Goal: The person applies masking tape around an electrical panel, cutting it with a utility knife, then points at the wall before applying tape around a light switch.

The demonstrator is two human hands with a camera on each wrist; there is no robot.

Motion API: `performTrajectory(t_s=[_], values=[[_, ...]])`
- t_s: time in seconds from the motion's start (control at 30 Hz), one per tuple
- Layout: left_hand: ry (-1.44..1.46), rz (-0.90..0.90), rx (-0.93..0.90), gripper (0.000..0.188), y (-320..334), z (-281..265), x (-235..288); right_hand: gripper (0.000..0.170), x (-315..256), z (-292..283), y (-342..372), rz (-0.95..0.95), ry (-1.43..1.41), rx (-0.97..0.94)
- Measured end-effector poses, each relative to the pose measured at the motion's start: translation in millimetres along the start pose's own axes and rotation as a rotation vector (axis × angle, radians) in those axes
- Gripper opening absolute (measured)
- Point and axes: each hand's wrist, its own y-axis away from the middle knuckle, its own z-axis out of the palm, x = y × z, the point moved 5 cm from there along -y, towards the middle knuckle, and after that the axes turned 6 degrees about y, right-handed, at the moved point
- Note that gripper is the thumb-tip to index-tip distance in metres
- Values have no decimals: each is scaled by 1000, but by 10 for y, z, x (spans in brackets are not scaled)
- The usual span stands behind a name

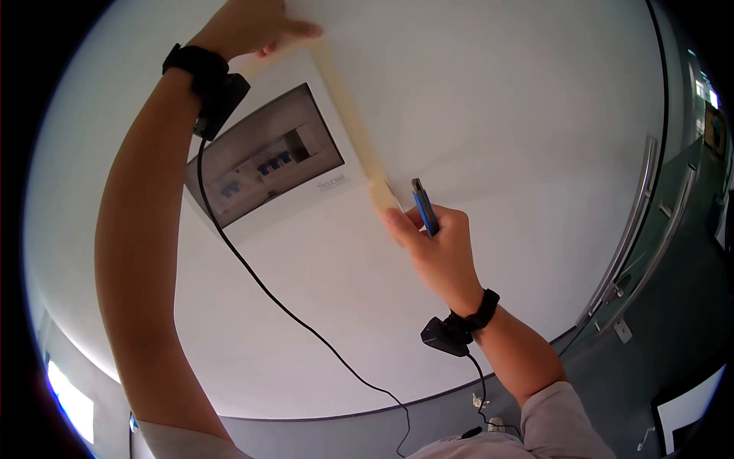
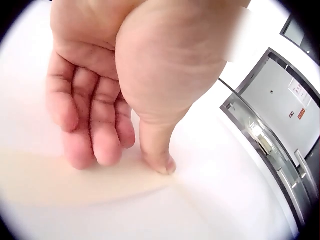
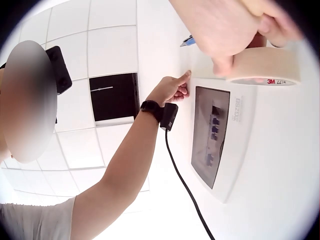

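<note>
A white electrical panel box [image 1: 264,210] with a dark see-through window [image 1: 267,157] is set on the white wall. Along its right side in the head view runs a strip of cream masking tape [image 1: 348,115], stretched between my hands. Up at the box's top corner, my left hand [image 1: 248,29] presses the tape with its thumb [image 2: 159,155], the other fingers relaxed beside it. Lower down, my right hand [image 1: 442,249] grips the roll of masking tape [image 3: 267,65] that the strip comes from. A blue and black utility knife [image 1: 423,205] is also held in it, sticking out past the fingers.
A black cable [image 1: 283,302] from the left wrist camera hangs across the wall in front of the box. At the right stands a glass door with long metal handles [image 1: 638,222]. A wall socket [image 1: 623,330] is low beside it.
</note>
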Motion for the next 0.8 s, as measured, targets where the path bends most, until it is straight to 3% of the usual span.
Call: performTrajectory(t_s=[0.17, 0.23, 0.47, 0.57, 0.8], values=[[33, 44, -17, 57, -33, -8, -26, 46, 24, -14, 3, -4, 22, 8], [11, -47, -33, 57, -82, 21, -67, 46, 21, -16, 7, -13, 32, 11], [-41, -53, -11, 60, -29, -35, 45, 44, 29, -23, 10, -22, 13, -4], [77, -88, -6, 62, -106, 1, -38, 45, 7, -20, 15, -35, 10, 3], [-23, -18, -13, 70, -1, -39, 38, 44, 27, -18, 23, -28, -31, -6]])
